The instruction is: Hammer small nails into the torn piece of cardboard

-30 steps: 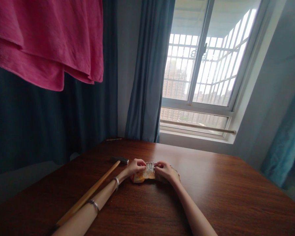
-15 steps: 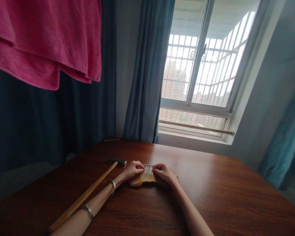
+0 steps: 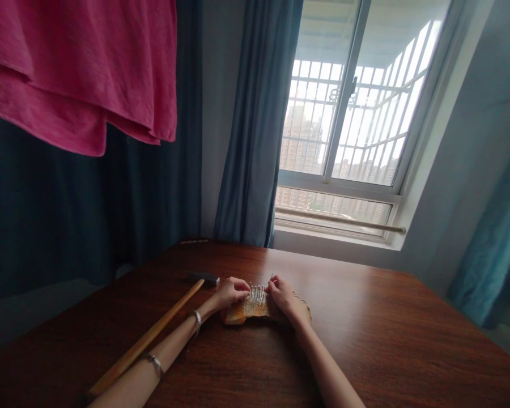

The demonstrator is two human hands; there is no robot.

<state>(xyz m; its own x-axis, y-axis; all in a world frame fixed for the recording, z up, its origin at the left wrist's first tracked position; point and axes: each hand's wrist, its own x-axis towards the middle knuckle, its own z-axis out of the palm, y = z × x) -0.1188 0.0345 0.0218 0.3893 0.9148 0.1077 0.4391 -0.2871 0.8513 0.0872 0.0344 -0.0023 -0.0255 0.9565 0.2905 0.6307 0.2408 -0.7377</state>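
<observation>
A light, yellowish block that looks like wood (image 3: 255,307) lies on the table, its face dotted with many small dark holes or specks. Several thin nails (image 3: 258,290) stand upright in a row along its far side. My left hand (image 3: 233,290) is closed in a pinch at the left end of that row, its fingertips around what looks like the outermost nail. At the row's right end, my right hand (image 3: 281,293) pinches a thin nail (image 3: 272,276) whose tip sticks up above the fingers. Part of the block is hidden under my right hand and wrist.
A hammer with a dark head (image 3: 208,279) and long wooden handle (image 3: 153,334) lies left of my left arm on the brown table (image 3: 365,340). A pink cloth (image 3: 89,73) hangs at upper left. Behind are blue curtains (image 3: 250,130) and a barred window (image 3: 348,130).
My right hand has lifted slightly from the row, and a nail now shows above its fingertips. The left hand has stayed nearly in place.
</observation>
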